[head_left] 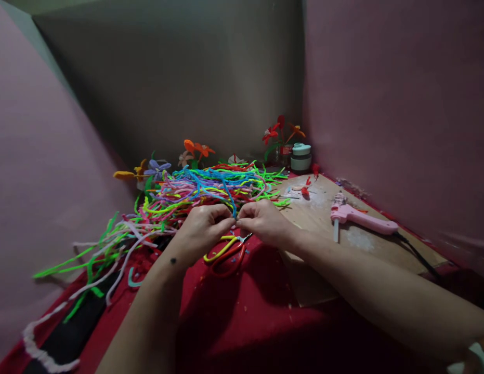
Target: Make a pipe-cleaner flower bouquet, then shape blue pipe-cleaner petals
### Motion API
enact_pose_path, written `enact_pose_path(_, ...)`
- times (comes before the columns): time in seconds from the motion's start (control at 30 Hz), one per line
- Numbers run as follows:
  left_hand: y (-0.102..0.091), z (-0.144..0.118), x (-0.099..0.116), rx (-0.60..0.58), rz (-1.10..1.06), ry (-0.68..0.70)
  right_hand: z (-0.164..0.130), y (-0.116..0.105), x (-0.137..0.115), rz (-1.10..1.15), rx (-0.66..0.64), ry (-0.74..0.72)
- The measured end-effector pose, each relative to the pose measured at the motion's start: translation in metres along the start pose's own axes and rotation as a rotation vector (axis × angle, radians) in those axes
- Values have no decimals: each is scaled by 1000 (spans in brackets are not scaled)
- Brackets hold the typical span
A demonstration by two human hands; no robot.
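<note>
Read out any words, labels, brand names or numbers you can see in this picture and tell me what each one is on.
There is no text that can be read.
The pink glue gun shows no legible marking.
The small round container at the back shows no readable label.
The scissors under the left hand and right hand show none either.

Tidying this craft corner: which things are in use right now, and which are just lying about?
In use: left hand, right hand, blue pipe cleaner, pipe cleaner pile.
Lying about: scissors, glue gun, finished flowers, jar.
</note>
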State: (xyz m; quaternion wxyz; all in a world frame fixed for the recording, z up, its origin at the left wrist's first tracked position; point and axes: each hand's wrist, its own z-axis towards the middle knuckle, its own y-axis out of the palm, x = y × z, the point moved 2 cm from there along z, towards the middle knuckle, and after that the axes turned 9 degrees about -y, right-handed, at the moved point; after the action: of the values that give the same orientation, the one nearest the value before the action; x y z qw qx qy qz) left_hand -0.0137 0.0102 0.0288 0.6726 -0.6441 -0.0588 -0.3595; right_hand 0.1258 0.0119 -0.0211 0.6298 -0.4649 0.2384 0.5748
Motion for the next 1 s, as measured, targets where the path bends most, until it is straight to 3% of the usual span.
enact_pose_path(0.13,8,6,-7,5,-298,-226,-10,4,-6,-640,107,-322)
enact_pose_path(0.23,18,11,-12,-144,-762,-365,-15,6,-9,-866,133,-526)
enact_pose_path(0.3,21,12,-14,-232,-948,-396,-17,6,-12,-927,147,-641)
enact_pose_path(0.4,16,10,-14,-220,-943,-330,-15,2,-16,-768,216,-621)
enact_pose_path(0.5,1,4,-10,21,-797,-137,-9,-5,-16,-287,268,-415)
enact_pose_path(0.57,-8,0,-6,162,-639,23,-5,-6,-14,58,207,-262)
enact_pose_path(0.67,-13,-2,-3,195,-352,204,-1,-4,-10,339,93,-130)
enact_pose_path(0.73,-12,-1,-2,192,-222,226,0,-4,-8,369,62,-111)
enact_pose_path(0.83,-8,1,-2,160,-191,150,-1,-4,-7,310,47,-112)
enact_pose_path(1.0,5,4,-7,-107,-494,-123,-8,-2,-12,-104,127,-288)
